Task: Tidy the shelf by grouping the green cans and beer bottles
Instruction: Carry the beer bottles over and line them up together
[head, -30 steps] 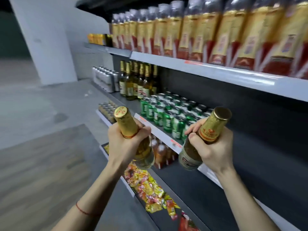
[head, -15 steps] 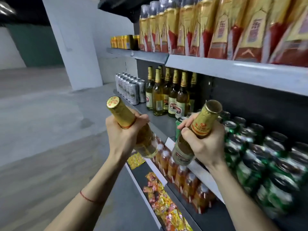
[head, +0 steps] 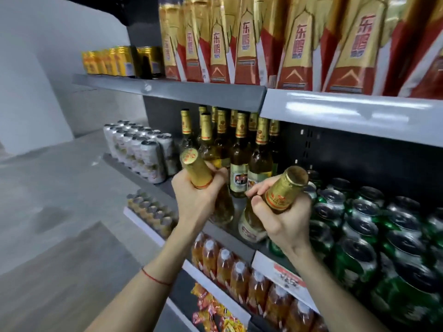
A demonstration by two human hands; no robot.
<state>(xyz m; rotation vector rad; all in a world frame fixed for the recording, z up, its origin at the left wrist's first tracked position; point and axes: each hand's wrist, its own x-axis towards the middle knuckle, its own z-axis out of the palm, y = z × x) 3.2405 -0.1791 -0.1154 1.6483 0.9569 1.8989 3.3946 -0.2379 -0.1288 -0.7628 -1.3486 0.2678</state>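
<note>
My left hand (head: pixel 199 197) grips a beer bottle (head: pixel 196 170) by its gold-foiled neck, the bottle tilted with its cap toward me. My right hand (head: pixel 282 219) grips a second gold-necked beer bottle (head: pixel 285 188) the same way, its base near the front lip of the middle shelf (head: pixel 242 240). Both bottles are just in front of a group of upright beer bottles (head: pixel 239 161) on that shelf. Several green cans (head: pixel 359 224) stand packed together to the right of my right hand.
White cans (head: pixel 139 149) stand left of the beer bottles. The upper shelf (head: pixel 335 109) carries gold-and-red drink bottles (head: pixel 297 51) and yellow cans (head: pixel 107 59). Orange drink bottles (head: pixel 227 264) and snack packets (head: pixel 211 305) fill the lower shelves. Grey floor lies left.
I have moved closer to the shelf and leftward along it. Both hands carried their bottles up to the standing beer bottles; the green cans now lie right of my hands.
</note>
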